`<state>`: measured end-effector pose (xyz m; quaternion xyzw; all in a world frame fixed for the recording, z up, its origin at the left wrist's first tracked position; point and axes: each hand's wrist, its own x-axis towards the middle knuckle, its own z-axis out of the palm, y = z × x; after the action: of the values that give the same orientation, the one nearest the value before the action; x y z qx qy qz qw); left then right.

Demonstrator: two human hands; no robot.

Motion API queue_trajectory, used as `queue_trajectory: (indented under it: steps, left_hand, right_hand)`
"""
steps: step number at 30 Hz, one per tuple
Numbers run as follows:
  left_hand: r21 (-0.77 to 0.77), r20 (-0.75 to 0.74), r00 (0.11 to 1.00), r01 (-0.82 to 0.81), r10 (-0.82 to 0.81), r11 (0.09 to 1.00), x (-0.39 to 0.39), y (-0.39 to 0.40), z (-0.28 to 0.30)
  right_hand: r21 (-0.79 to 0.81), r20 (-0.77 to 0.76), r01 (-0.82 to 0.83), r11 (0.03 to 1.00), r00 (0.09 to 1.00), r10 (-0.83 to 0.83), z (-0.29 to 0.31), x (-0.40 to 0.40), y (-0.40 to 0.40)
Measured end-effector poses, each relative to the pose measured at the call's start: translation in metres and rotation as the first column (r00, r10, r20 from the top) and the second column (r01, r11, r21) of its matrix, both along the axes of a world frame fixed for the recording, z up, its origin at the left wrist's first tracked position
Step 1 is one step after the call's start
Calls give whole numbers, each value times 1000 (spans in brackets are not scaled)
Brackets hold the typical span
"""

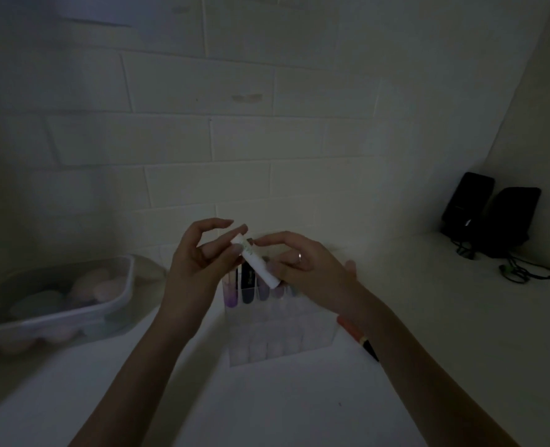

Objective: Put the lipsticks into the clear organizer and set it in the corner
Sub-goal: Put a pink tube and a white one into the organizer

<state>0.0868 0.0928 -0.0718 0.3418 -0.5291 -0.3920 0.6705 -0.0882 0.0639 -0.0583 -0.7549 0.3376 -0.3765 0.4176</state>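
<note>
A white lipstick (256, 262) is held tilted above the clear organizer (277, 330), its upper end pointing far-left and its lower end near-right. The left hand (199, 256) pinches the tube's upper part between thumb and fingers, the other fingers spread loose. The right hand (302, 262) grips the lower part, one fingertip resting near the upper end; a ring shows on one finger. The organizer stands on the white counter (283, 408), just below both hands, with a far row of cells holding several lipsticks (246, 285): purple, black and greyish ones, upright. Its nearer cells look pale and blurred, so their contents cannot be told. Just right of the organizer, partly hidden by the right wrist, an orange and black tube (360, 338) lies on the counter. To the left sits a clear plastic tub (119, 298) with soft pink and bluish rounded items inside. In the far-right corner, two dark speakers (489, 214) stand beside tangled cables (518, 271), well apart from the organizer. The light is dim.
</note>
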Motion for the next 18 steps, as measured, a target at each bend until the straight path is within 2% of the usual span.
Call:
queue_trajectory:
  steps: [3,7,12,18]
  left_hand:
    - [19,11,1000,-4,4,1000,-1,2,0]
    - [42,36,998,-61,60,997,-1,2,0]
    - [58,29,999,-28,27,998,-1,1,-1]
    - [49,112,994,12,-17,999,-2,1,-4]
  right_hand:
    - [-14,-64,17,1000,998,-18,3,-1,3]
    - [-54,-62,-60,997,996,57,2,2,4]
    - [-18,21,-41,999,999,41,-1,5,4]
    - [-30,116,37,999,993,-33,-8,14,4]
